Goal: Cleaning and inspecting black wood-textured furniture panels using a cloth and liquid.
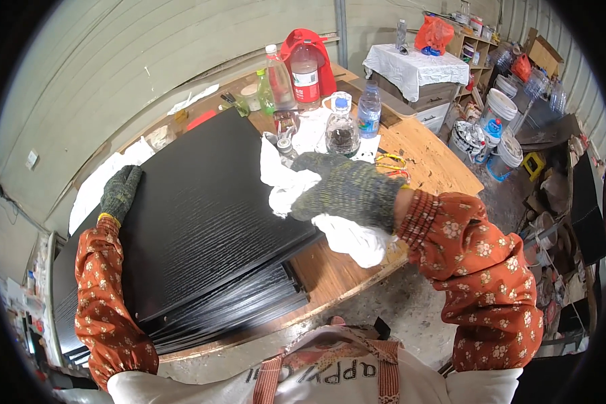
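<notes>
A black wood-grain panel (195,202) lies slanted on top of a stack of similar dark panels (236,303) on the wooden table. My left hand (122,190), in a grey-green knit glove, rests along the panel's left edge with its fingers stretched out. At the panel's right edge, my right hand (347,192), gloved alike, is closed around a white cloth (349,239). Parts of the cloth stick out on both sides of that hand, and one part touches the panel's surface. My right fingertips are partly hidden by the cloth and the glove's back.
Behind the panel stand a large red-labelled bottle (305,77), a green bottle (265,93), a clear water bottle (369,110) and a blue-capped jug (342,128). Scissors (390,161) lie right on the wooden table (431,155). White buckets (498,111) and a cloth-covered cabinet (417,71) stand beyond.
</notes>
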`<state>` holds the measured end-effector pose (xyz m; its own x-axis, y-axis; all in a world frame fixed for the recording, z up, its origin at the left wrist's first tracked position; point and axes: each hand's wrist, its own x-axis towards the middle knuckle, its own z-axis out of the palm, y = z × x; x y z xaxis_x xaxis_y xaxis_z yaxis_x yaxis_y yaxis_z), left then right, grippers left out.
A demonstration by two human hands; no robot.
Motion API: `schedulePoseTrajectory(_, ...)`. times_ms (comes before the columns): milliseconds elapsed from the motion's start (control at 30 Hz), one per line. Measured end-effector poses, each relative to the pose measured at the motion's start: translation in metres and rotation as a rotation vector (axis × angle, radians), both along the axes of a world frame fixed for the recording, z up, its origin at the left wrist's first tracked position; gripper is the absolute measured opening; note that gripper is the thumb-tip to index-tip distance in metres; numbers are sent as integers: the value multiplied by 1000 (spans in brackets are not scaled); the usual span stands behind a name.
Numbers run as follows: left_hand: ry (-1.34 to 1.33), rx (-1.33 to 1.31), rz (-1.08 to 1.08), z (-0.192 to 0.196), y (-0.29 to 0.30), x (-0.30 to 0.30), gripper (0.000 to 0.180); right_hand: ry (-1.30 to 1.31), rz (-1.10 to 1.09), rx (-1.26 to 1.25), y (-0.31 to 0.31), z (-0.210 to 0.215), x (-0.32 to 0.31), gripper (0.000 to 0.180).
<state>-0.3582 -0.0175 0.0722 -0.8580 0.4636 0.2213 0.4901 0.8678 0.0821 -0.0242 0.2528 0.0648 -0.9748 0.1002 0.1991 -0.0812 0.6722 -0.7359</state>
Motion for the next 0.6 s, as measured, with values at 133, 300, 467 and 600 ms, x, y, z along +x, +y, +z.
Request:
schedulePoseTrajectory(133, -3, 8, 8, -4, -12, -6, 55, -276, -108, -279, -6, 1, 1, 68)
schedulePoseTrajectory(300, 5, 50, -23, 1, 2, 6, 54, -310, -52, -125, 3, -2, 11, 84)
schedulePoseTrajectory(467, 21, 66, -42, -2, -9, -2, 52, -355, -156, -24, -14, 17, 11, 75)
schedulePoseTrajectory(600, -14, 44, -50, 2, -6, 4, 50, -281, -10, -228, -1, 1, 13, 79)
